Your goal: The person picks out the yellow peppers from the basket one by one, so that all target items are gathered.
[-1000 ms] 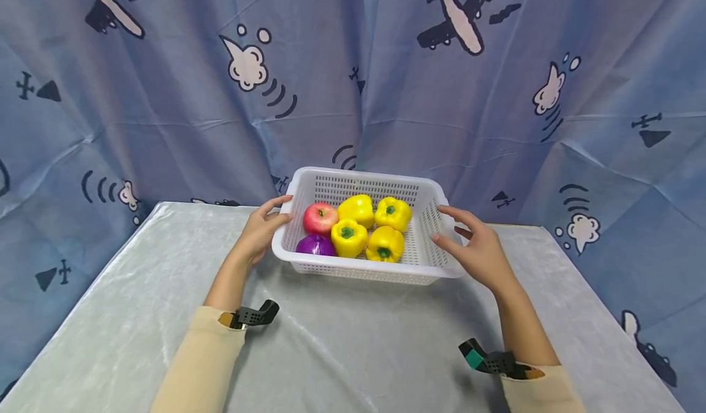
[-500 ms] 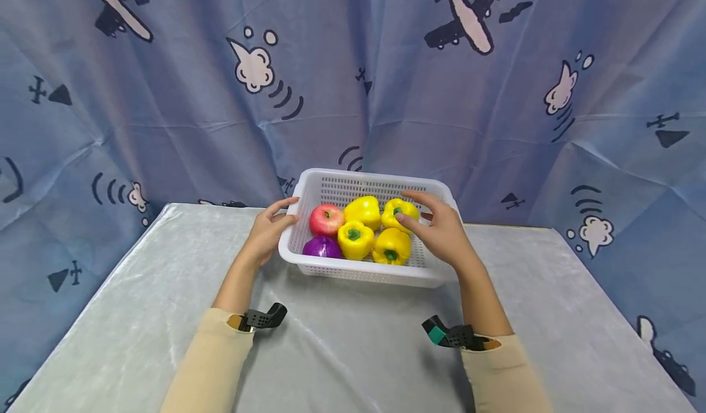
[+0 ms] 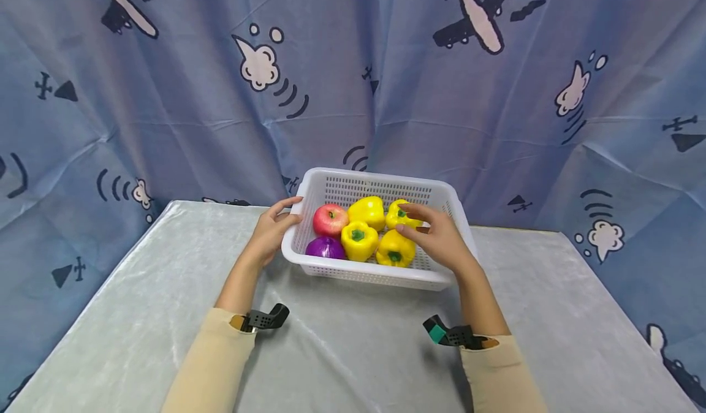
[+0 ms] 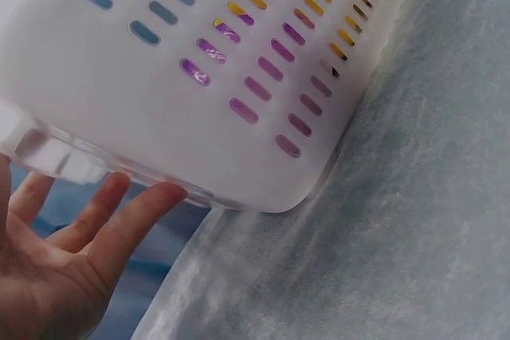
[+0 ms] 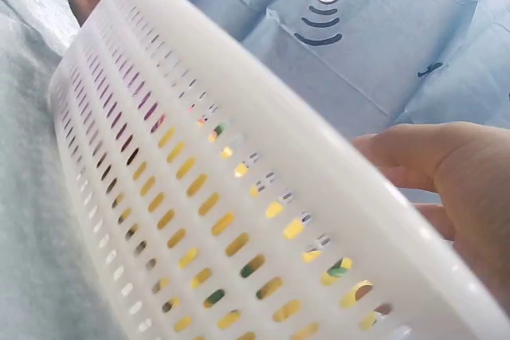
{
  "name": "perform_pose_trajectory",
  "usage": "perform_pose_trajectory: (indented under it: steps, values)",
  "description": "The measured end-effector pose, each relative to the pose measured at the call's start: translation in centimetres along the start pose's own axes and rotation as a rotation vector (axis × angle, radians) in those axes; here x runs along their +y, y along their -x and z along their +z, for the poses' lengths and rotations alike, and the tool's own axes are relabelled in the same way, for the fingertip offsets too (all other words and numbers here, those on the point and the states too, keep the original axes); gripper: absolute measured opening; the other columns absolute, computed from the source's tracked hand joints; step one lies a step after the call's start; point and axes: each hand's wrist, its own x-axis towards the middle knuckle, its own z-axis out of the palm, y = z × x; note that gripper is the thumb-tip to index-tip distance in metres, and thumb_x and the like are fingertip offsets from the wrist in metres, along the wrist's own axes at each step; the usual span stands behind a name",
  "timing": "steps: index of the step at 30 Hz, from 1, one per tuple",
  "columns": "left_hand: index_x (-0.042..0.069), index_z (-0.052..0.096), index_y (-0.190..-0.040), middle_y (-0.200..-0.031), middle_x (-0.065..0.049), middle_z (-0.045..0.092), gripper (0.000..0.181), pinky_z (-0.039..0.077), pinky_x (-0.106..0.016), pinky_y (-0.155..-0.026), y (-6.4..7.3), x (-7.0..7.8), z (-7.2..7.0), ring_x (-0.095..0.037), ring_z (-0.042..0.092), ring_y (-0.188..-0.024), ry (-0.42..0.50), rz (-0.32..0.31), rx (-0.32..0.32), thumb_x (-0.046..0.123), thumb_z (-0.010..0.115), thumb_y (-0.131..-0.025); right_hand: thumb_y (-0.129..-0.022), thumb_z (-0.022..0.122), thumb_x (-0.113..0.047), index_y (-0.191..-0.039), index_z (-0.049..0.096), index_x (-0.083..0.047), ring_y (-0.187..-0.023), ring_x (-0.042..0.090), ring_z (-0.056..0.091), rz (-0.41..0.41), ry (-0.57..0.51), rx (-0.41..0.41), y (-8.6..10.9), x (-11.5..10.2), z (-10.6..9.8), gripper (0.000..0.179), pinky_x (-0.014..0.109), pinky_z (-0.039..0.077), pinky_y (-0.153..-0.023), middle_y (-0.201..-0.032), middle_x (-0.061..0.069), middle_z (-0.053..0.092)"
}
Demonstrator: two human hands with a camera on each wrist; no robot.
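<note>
A white perforated plastic basket holds a red apple, a purple onion-like ball and several yellow bell peppers. My left hand touches the basket's left end, thumb and index tips at the rim. In the left wrist view its fingertips meet the end's lip from outside. My right hand reaches over the right side into the basket. Its thumb and forefinger stand apart over the back-right bell pepper, partly covering it. The right wrist view shows fingers passing behind the basket's long wall.
The basket stands on a table under a pale grey cloth. Close behind the table hangs a blue curtain printed with planes and clouds. Both wrists carry black camera mounts.
My right hand has left the basket's right rim and moved left over the back-right bell pepper, its thumb and forefinger drawing slightly closer. My left hand stays at the left rim.
</note>
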Motion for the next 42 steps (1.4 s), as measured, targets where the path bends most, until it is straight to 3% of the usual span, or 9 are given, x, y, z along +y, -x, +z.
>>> perform_pose_trajectory:
  steps: [13,22,29,42]
  values:
    - [0.015,0.047,-0.151,-0.143,-0.028,0.056,0.053,0.058,-0.031,-0.084,0.1,0.2,0.0,-0.029,0.063,-0.113,-0.013,-0.018,0.001,0.011,0.056,-0.098,-0.091,0.074,-0.031,-0.143,0.057,-0.009,-0.131,0.036,0.056,0.053,0.085,-0.142,0.2,0.6,1.0,0.058,0.059,0.047,-0.107,-0.143,0.014,0.060]
    - [0.015,0.047,-0.151,-0.144,-0.027,0.056,0.054,0.059,-0.031,-0.083,0.1,0.2,-0.1,-0.028,0.064,-0.113,-0.001,-0.012,-0.004,0.011,0.056,-0.098,-0.092,0.074,-0.024,-0.141,0.057,-0.005,-0.127,0.037,0.057,0.036,0.199,-0.174,0.1,0.7,1.2,0.056,0.058,0.041,-0.113,-0.137,0.018,0.064]
    - [0.015,0.047,-0.151,-0.145,-0.026,0.056,0.054,0.058,-0.031,-0.085,0.1,0.3,0.0,-0.033,0.061,-0.118,-0.002,-0.010,-0.004,0.011,0.056,-0.098,-0.093,0.073,-0.016,-0.140,0.059,-0.004,-0.125,0.036,0.059,0.037,0.236,-0.180,0.1,0.5,1.1,0.050,0.057,0.045,-0.109,-0.133,0.019,0.066]
    - [0.015,0.047,-0.151,-0.145,-0.026,0.056,0.054,0.058,-0.030,-0.084,0.0,0.4,0.0,-0.031,0.062,-0.116,-0.003,-0.015,-0.003,0.012,0.056,-0.098,-0.103,0.058,-0.021,-0.140,0.059,-0.005,-0.119,0.035,0.063,0.032,0.256,-0.171,0.2,0.6,1.2,0.040,0.053,0.051,-0.102,-0.134,0.017,0.066]
